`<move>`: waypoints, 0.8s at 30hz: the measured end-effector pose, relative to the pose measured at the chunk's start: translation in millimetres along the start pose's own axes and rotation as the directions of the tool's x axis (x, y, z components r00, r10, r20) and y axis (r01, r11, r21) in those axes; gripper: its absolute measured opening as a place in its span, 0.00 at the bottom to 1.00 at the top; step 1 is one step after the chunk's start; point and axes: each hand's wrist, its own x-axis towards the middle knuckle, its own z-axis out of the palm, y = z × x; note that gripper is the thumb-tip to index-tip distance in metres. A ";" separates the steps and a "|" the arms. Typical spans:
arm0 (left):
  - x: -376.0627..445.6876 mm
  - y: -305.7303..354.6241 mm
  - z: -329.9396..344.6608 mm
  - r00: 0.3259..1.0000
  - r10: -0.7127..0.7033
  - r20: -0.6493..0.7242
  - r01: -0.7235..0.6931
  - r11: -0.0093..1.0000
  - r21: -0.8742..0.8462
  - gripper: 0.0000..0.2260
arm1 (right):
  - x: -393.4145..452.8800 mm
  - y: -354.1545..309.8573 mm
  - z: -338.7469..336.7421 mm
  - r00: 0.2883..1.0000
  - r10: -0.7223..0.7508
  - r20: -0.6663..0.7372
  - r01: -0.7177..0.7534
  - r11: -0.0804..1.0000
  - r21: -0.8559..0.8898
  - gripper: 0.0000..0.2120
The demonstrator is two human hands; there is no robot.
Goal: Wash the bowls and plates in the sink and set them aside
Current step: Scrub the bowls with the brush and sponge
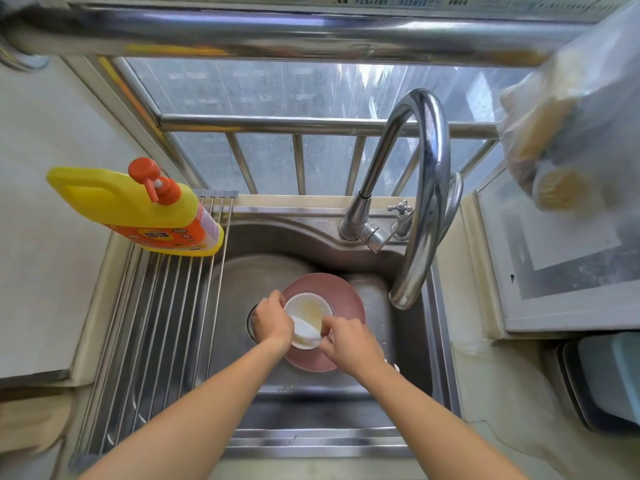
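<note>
Hands down in the sink (408, 341) now. Left hand (273, 320) curls over the near-left rim of the white bowl (311, 308), fingers hooked on the edge. Right hand (349, 339) pinches a white sponge (304, 329) and presses it inside that bowl. Yellowish smears show on the bowl's inner wall. Bowl sits on a reddish-brown plate (341, 292), and the plate lies on the sink floor, just right of the drain. Faucet (420, 188) arches over the right side, spout clear of the dishes. Yellow detergent bottle (138, 209) stands on the roll-up rack (156, 306) at left.
</note>
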 end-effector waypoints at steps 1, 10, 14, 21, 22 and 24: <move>2.2 -0.5 0.4 1.000 0.011 -0.006 -0.011 1.000 0.010 0.12 | 3.0 0.3 0.8 0.999 -0.010 -0.031 0.010 1.000 -0.022 0.07; -2.1 -1.6 -1.9 1.000 0.018 0.019 -0.018 1.000 -0.013 0.08 | -2.3 5.5 -7.6 0.998 -0.052 0.031 0.059 0.944 -0.326 0.10; -11.6 -7.6 2.5 0.994 -0.046 0.102 0.049 0.998 -0.029 0.12 | 5.8 8.5 -12.0 0.991 0.028 0.129 -0.030 0.999 0.019 0.11; -13.2 -4.8 -2.0 0.995 -0.047 0.088 0.052 0.997 -0.056 0.11 | -6.9 48.0 -26.1 0.977 0.028 0.210 -0.094 0.946 0.311 0.14; -12.3 -3.0 -3.0 0.997 -0.026 0.073 0.029 0.999 -0.044 0.11 | -8.8 51.8 -27.1 0.986 0.035 0.160 -0.062 0.984 0.167 0.13; -11.2 -1.1 -3.8 0.998 0.024 0.058 -0.023 1.000 -0.010 0.11 | -11.5 55.3 -23.9 0.999 -0.009 0.046 0.011 0.998 -0.060 0.14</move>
